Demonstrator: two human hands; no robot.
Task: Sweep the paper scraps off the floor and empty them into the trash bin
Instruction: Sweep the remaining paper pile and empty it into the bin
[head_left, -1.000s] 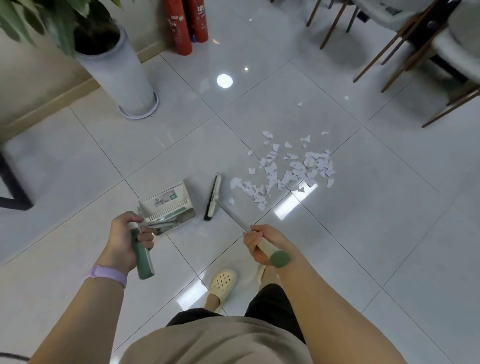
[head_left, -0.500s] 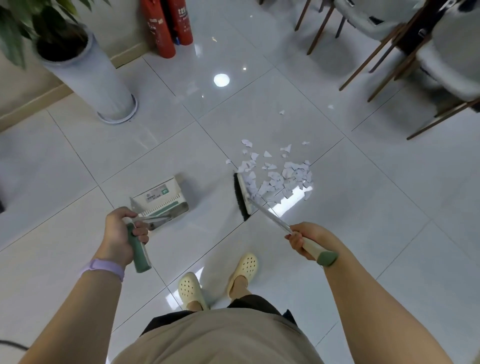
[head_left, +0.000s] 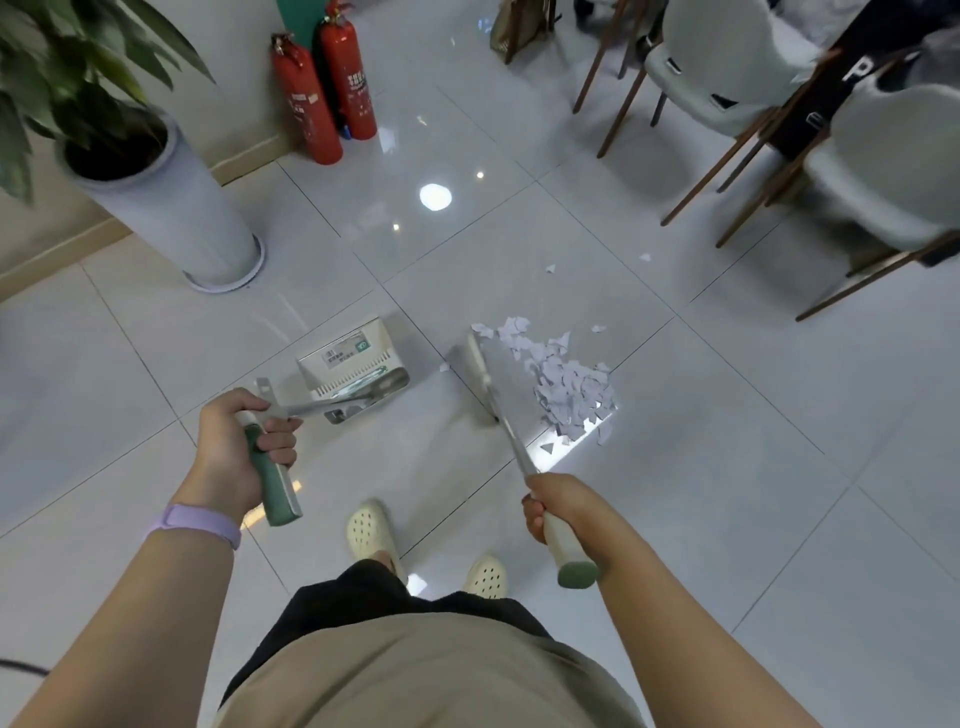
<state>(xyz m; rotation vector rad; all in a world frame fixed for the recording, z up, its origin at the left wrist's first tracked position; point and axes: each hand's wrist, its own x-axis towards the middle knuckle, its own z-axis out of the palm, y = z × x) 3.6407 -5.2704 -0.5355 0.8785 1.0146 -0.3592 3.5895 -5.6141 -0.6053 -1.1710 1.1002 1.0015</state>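
While the broom (head_left: 480, 374) is gripped by the right hand (head_left: 566, 512), its blurred head is set just left of the paper scraps (head_left: 563, 384) heaped on the floor (head_left: 727, 441). The dustpan (head_left: 353, 371), resting nearby, is held at its handle by the left hand (head_left: 241, 452).

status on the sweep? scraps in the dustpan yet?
Not yet. Done: most paper scraps sit bunched in one pile against the broom head. In hand: the right hand grips the broom handle, and the left hand holds the dustpan, which stands apart from the pile and looks empty. Left: gather the stray scraps toward the chairs, sweep everything into the pan, then empty it; no trash bin is in view.
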